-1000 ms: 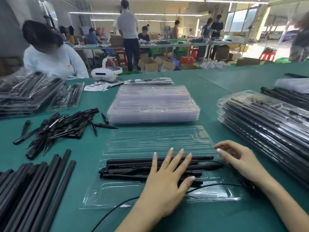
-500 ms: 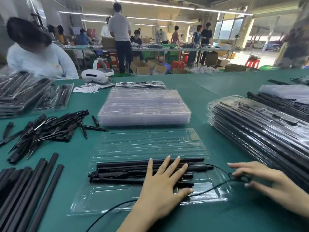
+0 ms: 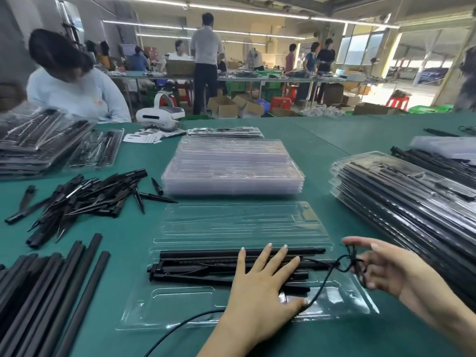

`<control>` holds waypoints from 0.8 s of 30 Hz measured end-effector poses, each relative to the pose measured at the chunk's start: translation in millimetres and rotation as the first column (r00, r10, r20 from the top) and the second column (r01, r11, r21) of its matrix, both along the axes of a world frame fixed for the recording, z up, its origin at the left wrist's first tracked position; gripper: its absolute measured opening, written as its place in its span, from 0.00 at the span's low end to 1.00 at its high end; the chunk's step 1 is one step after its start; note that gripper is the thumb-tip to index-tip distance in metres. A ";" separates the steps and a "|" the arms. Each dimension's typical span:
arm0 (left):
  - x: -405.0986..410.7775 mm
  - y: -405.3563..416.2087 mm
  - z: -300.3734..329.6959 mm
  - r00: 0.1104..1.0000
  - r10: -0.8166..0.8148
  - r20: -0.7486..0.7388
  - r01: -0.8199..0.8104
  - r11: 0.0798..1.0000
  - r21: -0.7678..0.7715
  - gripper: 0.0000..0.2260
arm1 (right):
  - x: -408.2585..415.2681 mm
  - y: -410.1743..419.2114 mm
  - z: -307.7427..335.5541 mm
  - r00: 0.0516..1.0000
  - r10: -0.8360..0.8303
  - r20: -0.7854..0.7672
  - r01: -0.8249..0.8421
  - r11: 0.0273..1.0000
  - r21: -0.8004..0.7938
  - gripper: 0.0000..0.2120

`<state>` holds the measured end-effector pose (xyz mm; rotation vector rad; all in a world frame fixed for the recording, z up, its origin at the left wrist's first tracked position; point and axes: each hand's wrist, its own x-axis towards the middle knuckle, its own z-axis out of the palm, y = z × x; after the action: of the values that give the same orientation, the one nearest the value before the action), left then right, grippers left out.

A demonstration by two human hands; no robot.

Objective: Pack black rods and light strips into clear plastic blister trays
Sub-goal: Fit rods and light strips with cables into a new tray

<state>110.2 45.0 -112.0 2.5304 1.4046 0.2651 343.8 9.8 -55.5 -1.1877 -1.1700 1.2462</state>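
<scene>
A clear blister tray (image 3: 180,313) lies open in front of me, its lid half (image 3: 239,222) folded back flat. Black rods and light strips (image 3: 201,266) lie side by side in the tray's near half. My left hand (image 3: 260,292) presses flat on them with straight, spread fingers. A thin black cable (image 3: 322,282) runs from under that hand to a small coiled bundle (image 3: 354,264). My right hand (image 3: 394,269) pinches this bundle just above the tray's right end.
A stack of empty clear trays (image 3: 231,166) stands behind the open tray. Packed trays (image 3: 401,199) are piled at the right and far left (image 3: 38,143). Black spikes (image 3: 77,199) and long black rods (image 3: 46,292) lie left. A person (image 3: 72,88) sits across the table.
My right hand left the tray's right edge, took hold of the cable bundle on the table and lifted it. My left hand stayed pressed on the rods.
</scene>
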 end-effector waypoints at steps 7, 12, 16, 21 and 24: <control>-0.8 -0.1 -2.7 1.000 0.001 0.021 -0.002 1.000 0.029 0.30 | -1.1 -2.9 6.8 0.729 -0.066 0.681 -0.138 0.961 0.241 0.20; -0.1 -0.1 -3.8 0.999 -0.003 0.034 0.002 1.000 0.031 0.30 | -3.0 4.9 10.9 0.597 -0.201 0.777 -0.245 0.876 0.415 0.13; -0.2 0.0 -4.3 0.999 -0.001 0.034 0.000 0.999 0.038 0.29 | -8.5 7.2 7.3 0.661 -0.170 0.731 -0.212 0.892 0.399 0.09; -0.7 -1.2 -3.1 1.000 -0.006 0.029 0.005 0.999 0.034 0.28 | -12.8 6.3 0.1 0.770 -0.137 0.623 -0.138 0.918 0.372 0.06; -1.3 -1.4 -2.8 0.999 -0.009 0.031 0.008 0.999 0.039 0.28 | -16.3 8.7 -7.8 0.828 -0.194 0.527 -0.046 0.912 0.407 0.12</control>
<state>109.0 43.6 -114.8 2.5512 1.3903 0.3313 327.4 18.4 -63.4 -1.2966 -1.6953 0.5412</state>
